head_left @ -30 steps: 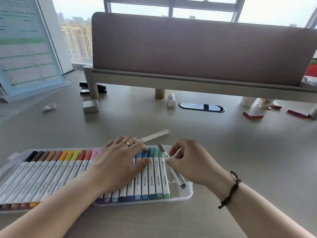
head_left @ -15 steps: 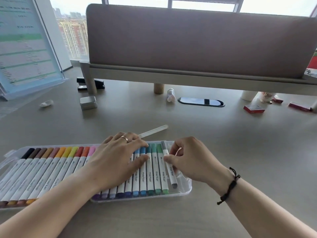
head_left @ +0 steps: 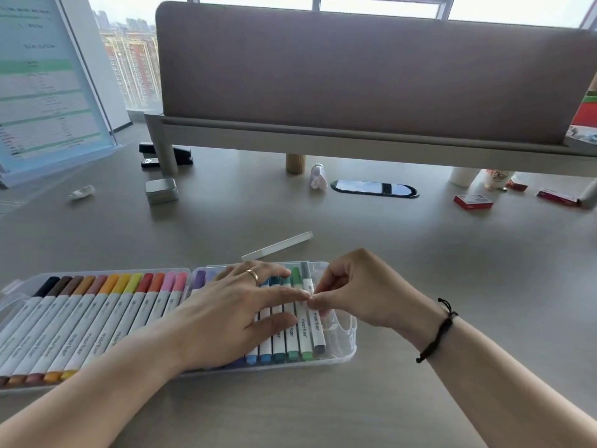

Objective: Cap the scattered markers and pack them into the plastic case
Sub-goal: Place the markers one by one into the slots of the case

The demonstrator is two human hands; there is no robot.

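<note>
Grey-capped white marker (head_left: 310, 305) now lies flat in the clear plastic case (head_left: 345, 345), no longer tilted. Your right hand (head_left: 361, 294) pinches it; your left hand (head_left: 232, 315) presses flat, fingers straight, on its neighbours.

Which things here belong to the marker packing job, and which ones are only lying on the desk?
Job: plastic case, packed markers, grey marker, left hand, right hand.

Lying about: white stick, metal tin, stapler, red boxes, crumpled paper.

Bright, blown-out daylight from the windows (head_left: 381, 3) behind. Soft, faint shadows on the tabletop (head_left: 452, 286). Wide-angle bending at the edges, slight softness throughout.
</note>
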